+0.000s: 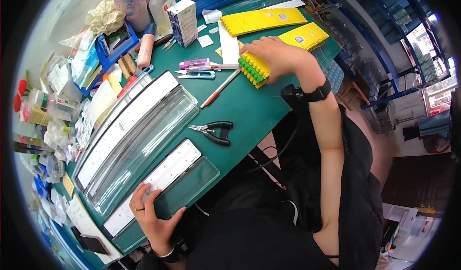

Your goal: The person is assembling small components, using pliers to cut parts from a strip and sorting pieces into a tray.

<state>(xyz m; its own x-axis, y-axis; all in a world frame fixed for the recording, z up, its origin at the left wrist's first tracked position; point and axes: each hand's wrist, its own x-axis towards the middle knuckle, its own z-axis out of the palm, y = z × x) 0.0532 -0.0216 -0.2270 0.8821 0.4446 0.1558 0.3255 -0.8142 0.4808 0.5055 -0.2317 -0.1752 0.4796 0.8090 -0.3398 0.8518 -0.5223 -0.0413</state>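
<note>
My right hand (278,56) is closed over the near end of a long stack of yellow strips (307,35) with knobbly edges. Green pieces (250,70) show among the yellow at that end. Beside it lies a second yellow stack (261,21). At the lower left, my left hand (154,217) has its fingers and thumb apart. Its fingertips touch a white strip (174,162) in a long narrow clear plastic case (201,176). Next to that is a larger clear case (168,107) with another white strip (129,126).
Black-handled nippers (218,131), a red and white pen (220,88) and a blue craft knife (199,74) lie on the green mat (240,106). Behind them stand a carton (182,24), a bottle (161,8) and a pink tumbler (130,3). Clutter crowds the left side.
</note>
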